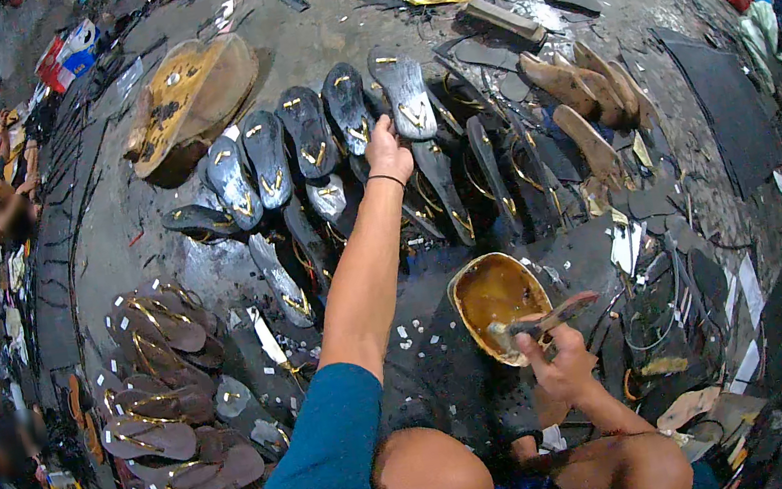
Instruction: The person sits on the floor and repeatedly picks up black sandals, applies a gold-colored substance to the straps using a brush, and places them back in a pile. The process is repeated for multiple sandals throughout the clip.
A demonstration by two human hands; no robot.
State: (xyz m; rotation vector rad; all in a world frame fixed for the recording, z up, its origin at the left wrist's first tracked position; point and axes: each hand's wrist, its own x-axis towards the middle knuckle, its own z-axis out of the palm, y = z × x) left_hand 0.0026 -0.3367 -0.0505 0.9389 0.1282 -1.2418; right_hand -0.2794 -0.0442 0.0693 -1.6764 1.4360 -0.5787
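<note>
My left arm reaches forward over a row of flip-flops. My left hand (388, 154) is closed at the heel edge of a grey-smeared flip-flop (404, 91) with gold straps; its fingertips are partly hidden. Left of it stand more dark flip-flops (305, 131) with gold straps, several with whitish smears on their footbeds. My right hand (563, 365) grips a brush (568, 309) with a reddish-brown handle. The brush's tip dips into amber, glue-like liquid (499, 287) in a shallow tub (459, 310) in front of my knees.
Brown flip-flops (152, 437) are stacked at the left. Wooden foot-shaped forms (589, 149) stand at the right, near a dark flat sheet (724, 104). A stained wooden block (229, 76) lies at the far left. Scraps and strips litter the floor. Another person (9, 190) sits at the far left edge.
</note>
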